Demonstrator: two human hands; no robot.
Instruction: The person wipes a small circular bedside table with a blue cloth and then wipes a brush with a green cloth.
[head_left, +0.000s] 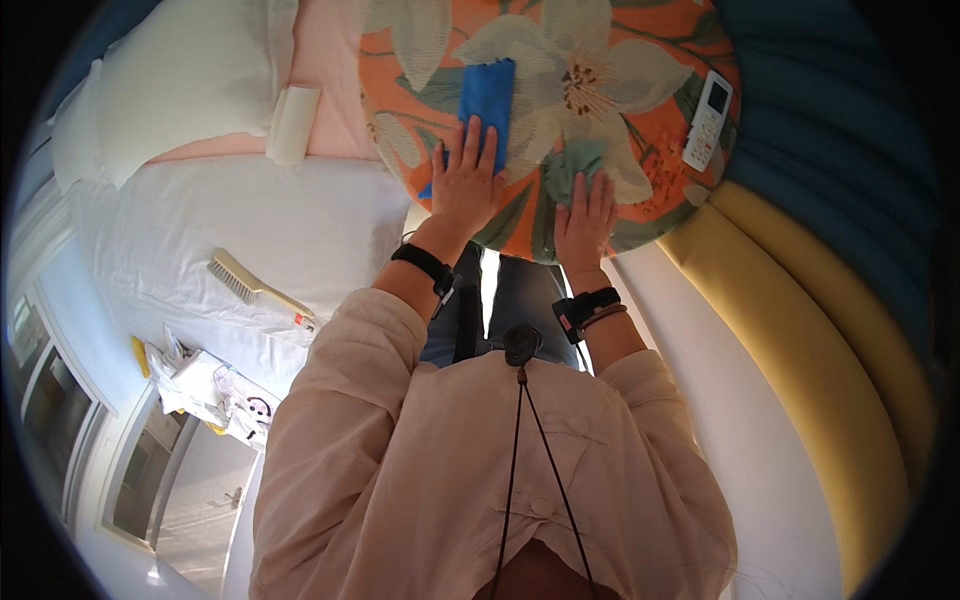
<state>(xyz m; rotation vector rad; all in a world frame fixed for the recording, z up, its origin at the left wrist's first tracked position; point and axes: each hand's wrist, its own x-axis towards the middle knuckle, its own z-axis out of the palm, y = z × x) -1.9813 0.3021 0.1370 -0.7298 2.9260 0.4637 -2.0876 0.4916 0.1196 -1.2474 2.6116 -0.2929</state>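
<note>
Your left hand [466, 180] lies flat w/ fingers spread on blue cloth [487, 95], pressing it on the round floral cushion [660, 130]. Right hand [585, 215] is also open, flat on cushion. White remote [707, 120] lies near cushion's right edge.

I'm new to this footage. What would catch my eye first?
The orange floral round cushion at top centre, with both hands flat on it: the left hand on a blue cloth, the right hand beside it. A white remote lies at its right edge.
</note>
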